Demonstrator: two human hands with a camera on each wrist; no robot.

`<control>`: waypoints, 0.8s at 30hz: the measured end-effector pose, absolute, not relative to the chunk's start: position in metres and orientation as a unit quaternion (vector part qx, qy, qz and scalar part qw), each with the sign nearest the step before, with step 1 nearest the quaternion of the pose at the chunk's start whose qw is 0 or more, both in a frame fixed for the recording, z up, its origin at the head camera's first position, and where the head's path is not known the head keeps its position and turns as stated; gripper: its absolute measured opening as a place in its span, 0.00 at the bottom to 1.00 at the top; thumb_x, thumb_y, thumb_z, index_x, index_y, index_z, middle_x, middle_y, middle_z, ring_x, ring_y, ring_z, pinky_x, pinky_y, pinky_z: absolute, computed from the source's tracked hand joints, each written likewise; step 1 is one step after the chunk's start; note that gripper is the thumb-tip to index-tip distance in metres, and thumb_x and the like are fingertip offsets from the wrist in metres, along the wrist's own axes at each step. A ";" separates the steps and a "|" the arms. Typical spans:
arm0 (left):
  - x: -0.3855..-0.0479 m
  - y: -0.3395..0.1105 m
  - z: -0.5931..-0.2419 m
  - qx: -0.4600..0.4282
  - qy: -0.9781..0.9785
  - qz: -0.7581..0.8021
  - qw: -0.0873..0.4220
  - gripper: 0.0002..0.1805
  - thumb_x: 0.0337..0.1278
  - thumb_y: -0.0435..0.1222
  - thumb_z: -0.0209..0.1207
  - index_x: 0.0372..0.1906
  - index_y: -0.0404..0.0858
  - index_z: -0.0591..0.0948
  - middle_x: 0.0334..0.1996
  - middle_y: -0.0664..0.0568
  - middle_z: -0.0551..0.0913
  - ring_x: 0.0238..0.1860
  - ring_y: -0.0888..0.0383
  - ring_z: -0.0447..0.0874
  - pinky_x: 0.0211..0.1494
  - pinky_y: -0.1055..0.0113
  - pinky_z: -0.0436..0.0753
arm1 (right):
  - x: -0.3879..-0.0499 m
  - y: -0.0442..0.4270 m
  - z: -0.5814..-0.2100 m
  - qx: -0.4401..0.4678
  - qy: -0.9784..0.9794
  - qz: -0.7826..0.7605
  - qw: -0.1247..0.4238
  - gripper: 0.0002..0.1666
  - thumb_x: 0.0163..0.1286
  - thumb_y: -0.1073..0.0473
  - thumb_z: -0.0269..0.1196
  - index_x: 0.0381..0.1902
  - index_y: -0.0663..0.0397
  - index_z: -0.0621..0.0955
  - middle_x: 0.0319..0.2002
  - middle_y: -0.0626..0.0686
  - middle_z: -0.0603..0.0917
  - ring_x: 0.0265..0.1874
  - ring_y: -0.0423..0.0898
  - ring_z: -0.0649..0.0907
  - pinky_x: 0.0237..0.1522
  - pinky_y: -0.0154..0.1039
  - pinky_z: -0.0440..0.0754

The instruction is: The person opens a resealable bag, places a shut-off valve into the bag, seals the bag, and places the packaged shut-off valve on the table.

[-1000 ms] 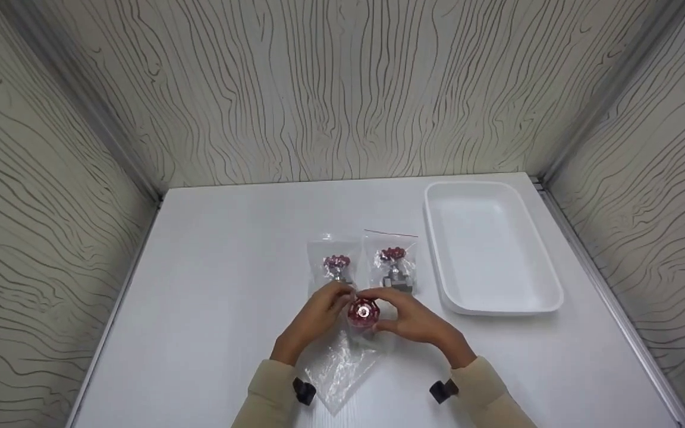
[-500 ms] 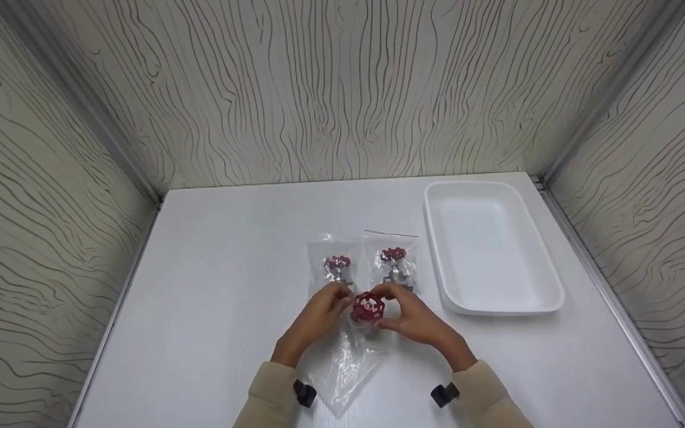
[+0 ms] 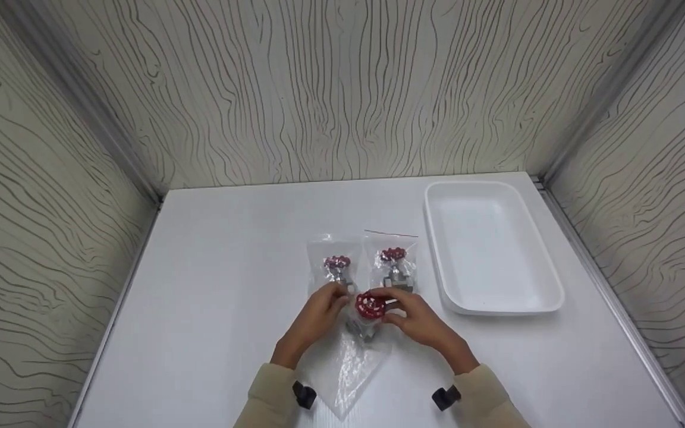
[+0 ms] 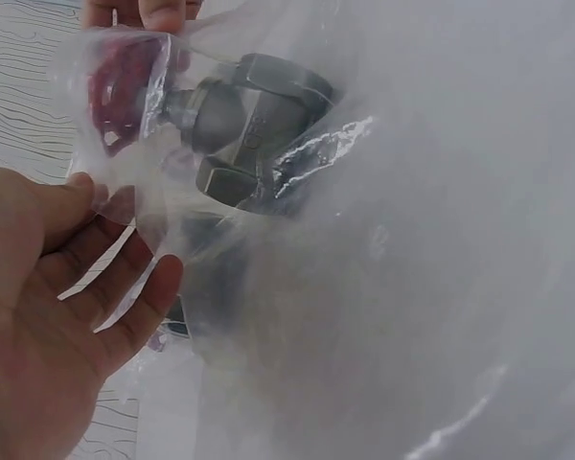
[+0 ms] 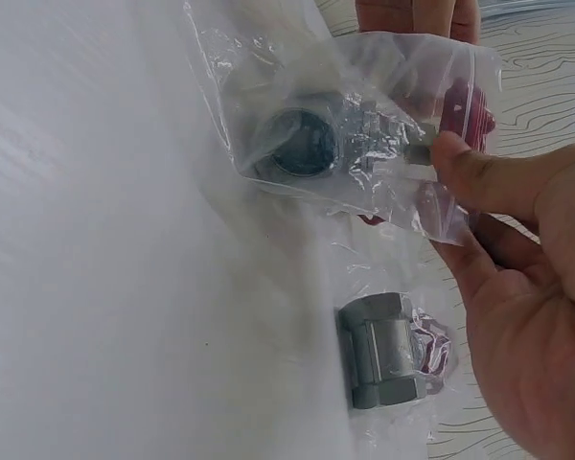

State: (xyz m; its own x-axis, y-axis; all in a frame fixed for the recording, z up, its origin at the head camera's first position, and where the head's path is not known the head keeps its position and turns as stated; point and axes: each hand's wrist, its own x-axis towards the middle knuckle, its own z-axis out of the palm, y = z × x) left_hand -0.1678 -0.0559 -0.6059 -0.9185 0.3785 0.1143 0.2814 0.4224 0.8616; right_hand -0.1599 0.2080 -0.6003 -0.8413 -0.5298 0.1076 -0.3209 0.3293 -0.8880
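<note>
A gate valve [image 3: 370, 305] with a red handwheel is inside a clear plastic bag [image 3: 343, 380], between my two hands. The left wrist view shows its metal body [image 4: 259, 125] through the film. With thumb and index finger my left hand [image 3: 317, 312] pinches the bag's edge beside the handwheel; its other fingers lie loosely bent. My right hand [image 3: 418, 316] grips the valve near its handwheel through the plastic, the thumb [image 5: 479, 177] pressing by the stem. Just beyond the hands lie two more bagged valves, a left one [image 3: 337, 262] and a right one [image 3: 393, 254].
To the right on the white table [image 3: 223, 267] stands a white rectangular tray [image 3: 500, 309]. Wood-grain panels [image 3: 342, 89] enclose the table at the back and both sides. The bag's loose lower end spreads toward the front edge.
The handwheel has tilted and shifted slightly right, and more of the valve body shows beneath it. My right hand has moved a little right with it; my left hand has stayed nearly still.
</note>
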 end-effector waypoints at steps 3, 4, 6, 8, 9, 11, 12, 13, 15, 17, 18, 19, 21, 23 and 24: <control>-0.167 -0.058 -0.606 0.193 0.842 0.503 0.044 0.08 0.82 0.38 0.55 0.52 0.39 0.80 0.47 0.50 0.86 0.51 0.54 0.86 0.55 0.61 0.87 | -0.160 0.207 -0.600 -0.275 0.808 -0.515 0.081 0.32 0.70 0.75 0.66 0.70 0.54 0.80 0.67 0.60 0.83 0.62 0.61 0.86 0.63 0.46 0.87; -0.166 -0.059 -0.606 0.189 0.841 0.505 0.045 0.08 0.81 0.38 0.56 0.51 0.39 0.81 0.47 0.50 0.86 0.50 0.54 0.86 0.54 0.62 0.87 | -0.161 0.207 -0.600 -0.282 0.808 -0.513 0.070 0.31 0.69 0.76 0.66 0.69 0.56 0.80 0.68 0.61 0.82 0.61 0.61 0.86 0.62 0.46 0.88; -0.165 -0.060 -0.606 0.177 0.842 0.507 0.048 0.08 0.81 0.40 0.56 0.51 0.41 0.81 0.46 0.52 0.86 0.48 0.57 0.85 0.52 0.64 0.86 | -0.162 0.206 -0.600 -0.293 0.807 -0.511 0.047 0.31 0.68 0.78 0.65 0.68 0.57 0.80 0.70 0.64 0.80 0.60 0.61 0.86 0.60 0.46 0.89; -0.165 -0.062 -0.606 0.170 0.842 0.510 0.047 0.08 0.80 0.40 0.57 0.50 0.41 0.81 0.45 0.53 0.86 0.47 0.58 0.85 0.51 0.67 0.85 | -0.163 0.205 -0.600 -0.301 0.807 -0.508 0.025 0.32 0.67 0.80 0.65 0.67 0.58 0.80 0.71 0.67 0.77 0.57 0.60 0.87 0.58 0.45 0.90; -0.164 -0.063 -0.606 0.168 0.842 0.512 0.045 0.08 0.80 0.40 0.57 0.50 0.41 0.81 0.44 0.53 0.86 0.47 0.59 0.84 0.50 0.67 0.84 | -0.163 0.204 -0.600 -0.303 0.807 -0.507 0.015 0.32 0.66 0.81 0.65 0.67 0.59 0.80 0.72 0.68 0.75 0.56 0.60 0.87 0.58 0.45 0.90; -0.164 -0.064 -0.607 0.167 0.839 0.515 0.040 0.08 0.80 0.41 0.57 0.50 0.42 0.81 0.44 0.53 0.86 0.46 0.59 0.83 0.48 0.69 0.83 | -0.163 0.203 -0.599 -0.299 0.808 -0.508 0.001 0.32 0.65 0.82 0.65 0.66 0.59 0.80 0.71 0.69 0.73 0.54 0.59 0.88 0.56 0.44 0.90; -0.164 -0.064 -0.607 0.168 0.839 0.517 0.037 0.08 0.80 0.41 0.57 0.49 0.41 0.82 0.44 0.53 0.86 0.46 0.59 0.83 0.48 0.69 0.83 | -0.163 0.203 -0.600 -0.295 0.807 -0.511 -0.004 0.31 0.65 0.83 0.65 0.64 0.60 0.81 0.70 0.69 0.73 0.53 0.59 0.88 0.55 0.44 0.91; -0.163 -0.065 -0.607 0.169 0.838 0.518 0.033 0.08 0.80 0.40 0.57 0.49 0.41 0.82 0.44 0.52 0.86 0.46 0.59 0.83 0.48 0.69 0.83 | -0.163 0.202 -0.599 -0.291 0.807 -0.514 -0.009 0.30 0.64 0.83 0.65 0.62 0.61 0.81 0.69 0.68 0.73 0.53 0.59 0.88 0.54 0.43 0.91; -0.163 -0.065 -0.606 0.170 0.838 0.518 0.028 0.08 0.80 0.41 0.57 0.49 0.41 0.82 0.44 0.52 0.86 0.46 0.59 0.83 0.47 0.69 0.83 | -0.162 0.201 -0.599 -0.284 0.806 -0.519 -0.020 0.27 0.64 0.83 0.66 0.58 0.62 0.82 0.66 0.64 0.75 0.52 0.58 0.88 0.53 0.42 0.91; -0.163 -0.066 -0.606 0.169 0.839 0.516 0.023 0.09 0.80 0.41 0.56 0.49 0.41 0.82 0.45 0.53 0.87 0.47 0.59 0.84 0.48 0.69 0.83 | -0.161 0.201 -0.599 -0.283 0.803 -0.524 -0.034 0.23 0.64 0.83 0.66 0.53 0.63 0.83 0.62 0.62 0.76 0.52 0.58 0.89 0.52 0.42 0.91; -0.163 -0.066 -0.605 0.169 0.841 0.513 0.021 0.09 0.81 0.41 0.56 0.50 0.42 0.82 0.45 0.53 0.87 0.48 0.59 0.84 0.49 0.68 0.84 | -0.161 0.200 -0.599 -0.284 0.802 -0.523 -0.043 0.22 0.63 0.84 0.67 0.51 0.62 0.83 0.60 0.61 0.77 0.51 0.57 0.89 0.52 0.42 0.92; -0.163 -0.067 -0.604 0.170 0.842 0.511 0.018 0.09 0.81 0.42 0.56 0.50 0.41 0.82 0.45 0.53 0.87 0.49 0.58 0.85 0.50 0.67 0.84 | -0.161 0.200 -0.599 -0.286 0.801 -0.523 -0.055 0.21 0.63 0.84 0.67 0.49 0.61 0.84 0.59 0.60 0.78 0.50 0.57 0.89 0.51 0.42 0.92; -0.163 -0.068 -0.602 0.171 0.844 0.509 0.014 0.10 0.81 0.42 0.56 0.50 0.41 0.82 0.45 0.52 0.87 0.51 0.56 0.86 0.51 0.66 0.85 | -0.161 0.201 -0.600 -0.293 0.796 -0.523 -0.077 0.20 0.62 0.84 0.68 0.47 0.61 0.84 0.54 0.60 0.80 0.47 0.57 0.89 0.49 0.41 0.92; -0.163 -0.069 -0.601 0.173 0.844 0.508 0.008 0.10 0.81 0.42 0.55 0.51 0.40 0.81 0.46 0.52 0.87 0.51 0.53 0.87 0.52 0.65 0.86 | -0.162 0.202 -0.599 -0.293 0.795 -0.523 -0.093 0.19 0.62 0.83 0.68 0.45 0.60 0.84 0.50 0.59 0.82 0.44 0.56 0.88 0.48 0.40 0.92; -0.163 -0.070 -0.600 0.173 0.844 0.509 0.004 0.10 0.82 0.42 0.55 0.51 0.40 0.81 0.46 0.52 0.87 0.51 0.51 0.87 0.52 0.65 0.86 | -0.162 0.202 -0.599 -0.291 0.796 -0.521 -0.100 0.18 0.62 0.83 0.68 0.44 0.60 0.84 0.48 0.58 0.83 0.43 0.56 0.88 0.47 0.39 0.92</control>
